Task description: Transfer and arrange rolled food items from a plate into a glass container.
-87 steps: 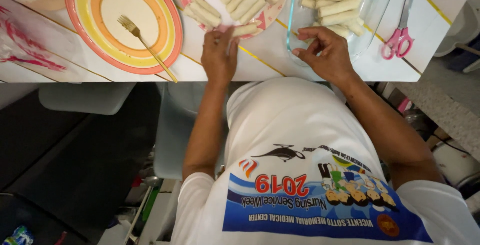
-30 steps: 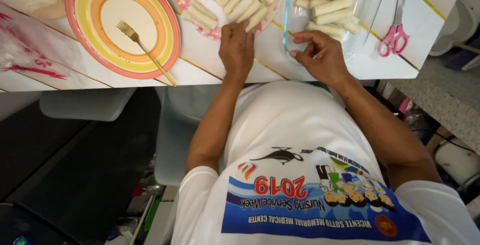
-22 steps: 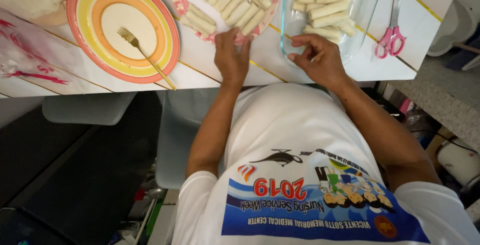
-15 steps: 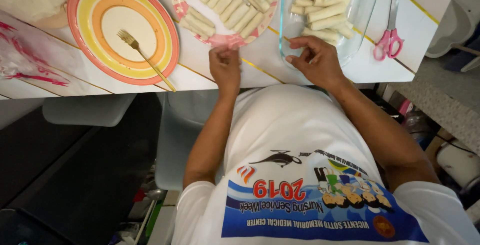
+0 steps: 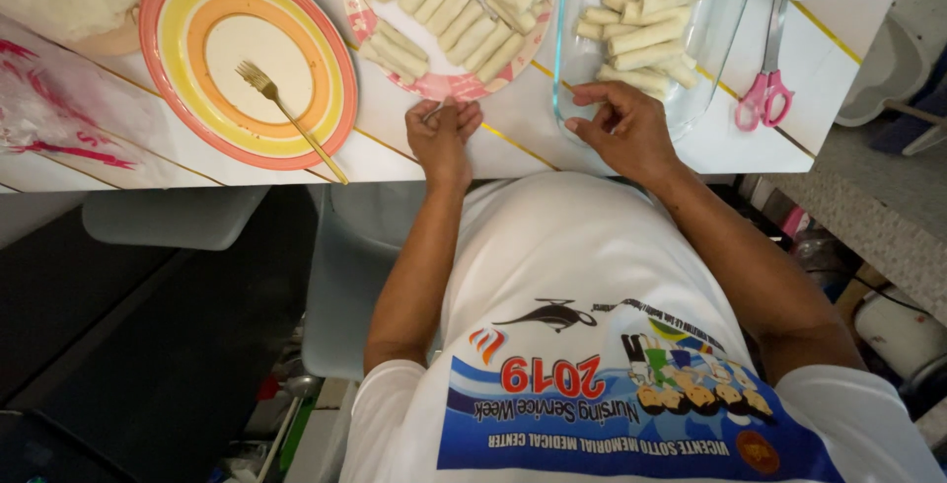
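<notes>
On table, two hands (image 5: 444,138), one fork (image 5: 286,113)

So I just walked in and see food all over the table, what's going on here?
A person sits at a white table with both hands at its near edge. The left hand rests by the rim of a pink plate stacked with pale rolls. The right hand touches the edge of a glass dish holding more rolls. A striped plate with a gold fork sits to the side, and pink-handled scissors lie beyond the dish.
</notes>
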